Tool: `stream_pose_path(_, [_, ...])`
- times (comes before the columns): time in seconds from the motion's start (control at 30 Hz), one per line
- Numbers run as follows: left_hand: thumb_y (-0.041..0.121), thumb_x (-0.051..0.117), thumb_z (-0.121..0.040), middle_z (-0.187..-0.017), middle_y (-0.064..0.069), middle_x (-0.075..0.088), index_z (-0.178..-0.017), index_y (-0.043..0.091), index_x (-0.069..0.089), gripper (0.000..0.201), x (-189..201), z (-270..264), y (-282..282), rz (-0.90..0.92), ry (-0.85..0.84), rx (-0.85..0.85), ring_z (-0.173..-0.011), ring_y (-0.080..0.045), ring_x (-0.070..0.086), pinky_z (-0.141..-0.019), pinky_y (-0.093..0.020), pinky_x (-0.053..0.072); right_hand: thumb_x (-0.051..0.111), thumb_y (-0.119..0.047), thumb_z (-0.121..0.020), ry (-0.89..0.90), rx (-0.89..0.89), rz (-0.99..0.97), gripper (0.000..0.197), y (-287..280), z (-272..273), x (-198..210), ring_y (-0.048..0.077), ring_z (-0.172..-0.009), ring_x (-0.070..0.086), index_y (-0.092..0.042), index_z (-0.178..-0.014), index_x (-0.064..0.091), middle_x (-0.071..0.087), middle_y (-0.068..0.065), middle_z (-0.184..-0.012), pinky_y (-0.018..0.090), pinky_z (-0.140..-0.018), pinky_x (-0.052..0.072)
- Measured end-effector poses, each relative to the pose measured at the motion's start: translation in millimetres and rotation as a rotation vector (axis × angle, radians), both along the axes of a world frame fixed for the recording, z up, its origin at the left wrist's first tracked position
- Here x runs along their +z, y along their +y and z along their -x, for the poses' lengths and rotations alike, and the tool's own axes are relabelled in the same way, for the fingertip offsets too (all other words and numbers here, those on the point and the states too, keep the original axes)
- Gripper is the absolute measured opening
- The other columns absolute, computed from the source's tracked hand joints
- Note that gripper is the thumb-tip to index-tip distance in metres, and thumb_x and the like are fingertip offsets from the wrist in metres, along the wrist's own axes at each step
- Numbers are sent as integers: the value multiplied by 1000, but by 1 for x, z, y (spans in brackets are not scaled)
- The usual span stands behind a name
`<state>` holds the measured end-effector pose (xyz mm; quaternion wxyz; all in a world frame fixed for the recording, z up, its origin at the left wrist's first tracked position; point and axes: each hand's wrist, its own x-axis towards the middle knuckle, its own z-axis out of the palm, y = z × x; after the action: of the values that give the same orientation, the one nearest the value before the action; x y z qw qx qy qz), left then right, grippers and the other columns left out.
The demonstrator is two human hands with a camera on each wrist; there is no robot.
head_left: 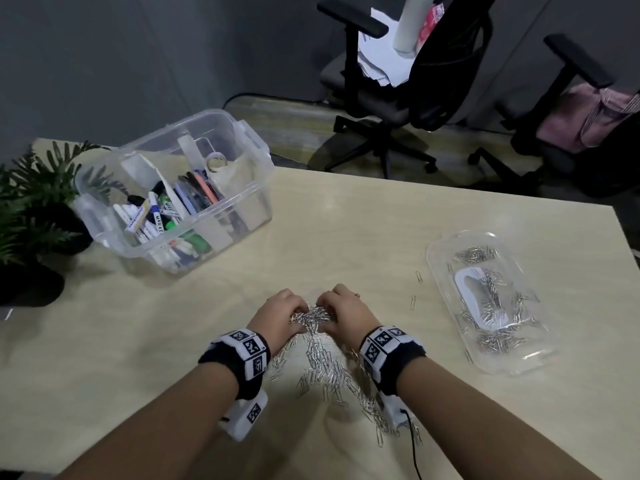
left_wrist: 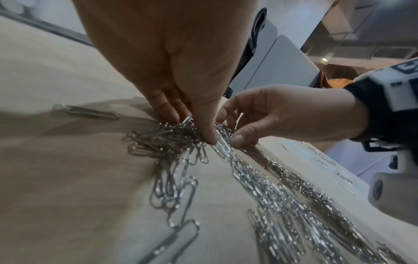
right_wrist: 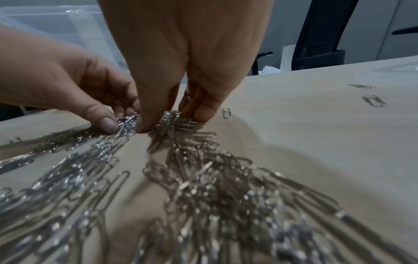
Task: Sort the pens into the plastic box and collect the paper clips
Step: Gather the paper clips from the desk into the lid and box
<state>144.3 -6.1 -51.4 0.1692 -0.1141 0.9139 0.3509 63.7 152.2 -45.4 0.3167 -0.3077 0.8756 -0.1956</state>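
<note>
Left hand [head_left: 282, 311]: fingers curled, pinching paper clips [head_left: 313, 315]
Right hand [head_left: 346, 311]: curled likewise, pinching same heap on table [head_left: 363, 230]
Clear tray [head_left: 540, 355]: clips inside; well right

Right hand [right_wrist: 187, 59] reaching down from the top edge, thumb and fingers [right_wrist: 201, 110] curled onto a heap of silver paper clips [right_wrist: 203, 187] on the pale table [right_wrist: 305, 135]. Left hand [right_wrist: 68, 84] coming in from the left edge, thumb and fingertips pinching clips just beside the right thumb (nail facing the camera). Stray clips [right_wrist: 374, 100] lying apart near the table's far right edge.
</note>
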Motion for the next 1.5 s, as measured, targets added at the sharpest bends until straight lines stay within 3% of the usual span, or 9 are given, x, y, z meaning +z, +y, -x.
stream_pose_path(0.2, [15, 76, -74, -83, 6, 50, -97, 15, 67, 24, 0, 7, 1, 16, -35, 11, -80, -12, 49, -70, -20, 33, 69, -21, -83, 1, -2, -85, 26, -12, 6, 0, 26, -98, 56, -11, -105, 61, 55, 7, -109, 33, -85, 44])
stream_pose_path(0.43, [17, 68, -85, -96, -4, 58, -103, 11, 68, 20, 6, 17, 0, 50, -96, -23, -94, -20, 57, -77, -21, 36, 68, -23, -84, -25, 21, -142, 20, -17, 14, -2, 26, -99, 58, -9, -98, 66, 57, 9, -108, 30, -82, 44])
stream_pose_path(0.57, [16, 70, -83, -95, -4, 63, -99, 11, 70, 17, 9, 17, -4, 8, -90, -2, -87, -16, 57, -75, -18, 37, 68, -22, -83, -67, -1, -81, 21, -13, 18, 1, 26, -98, 58, -6, -97, 68, 60, 10, -105, 29, -83, 43])
stream_pose_path(0.73, [9, 75, -76, -75, 9, 56, -87, 9, 72, 11, 21, 18, -14, -84, -35, 89, -67, -2, 52, -66, -11, 39, 72, -17, -82, -210, -73, -13, 18, -2, 24, 10, 26, -72, 67, -2, -90, 69, 72, 15, -82, 32, -71, 55])
stream_pose_path(0.93, [8, 73, -78, -81, 1, 63, -84, 13, 71, 8, 65, 24, -25, -127, 73, 163, -79, -16, 60, -77, -26, 49, 73, -24, -82, -107, 4, 30, 19, -2, 38, 50, 17, -71, 62, -8, -91, 71, 68, 2, -81, 24, -67, 48])
stream_pose_path(1.13, [6, 72, -80, -82, 0, 66, -87, 11, 71, 9, 125, 35, -49, -197, 231, 249, -72, -7, 57, -65, -6, 44, 75, -16, -80, 15, 21, 170, 13, -45, 75, 120, 20, -68, 66, -6, -88, 70, 67, 1, -74, 26, -69, 52])
stream_pose_path(1.3, [6, 73, -79, -77, -1, 66, -84, 13, 70, 9, 161, 48, -80, -206, 374, 320, -68, -8, 56, -62, -8, 45, 76, -17, -79, 160, 33, 317, 12, -106, 102, 168, 18, -65, 66, -9, -85, 70, 64, 0, -71, 25, -66, 51])
stream_pose_path(1.43, [4, 72, -80, -76, 2, 66, -83, 12, 69, 9, 171, 56, -104, -202, 434, 398, -69, -6, 58, -63, -5, 44, 75, -18, -79, 193, 33, 355, 15, -155, 114, 174, 13, -60, 59, -6, -88, 70, 59, -8, -65, 10, -55, 43])
stream_pose_path(1.5, [3, 72, -79, -75, 3, 65, -81, 14, 68, 11, 172, 59, -114, -236, 444, 428, -71, -9, 58, -64, -6, 45, 75, -19, -80, 216, 47, 333, 17, -176, 118, 170, 11, -64, 56, -7, -92, 70, 61, -4, -72, 12, -55, 39])
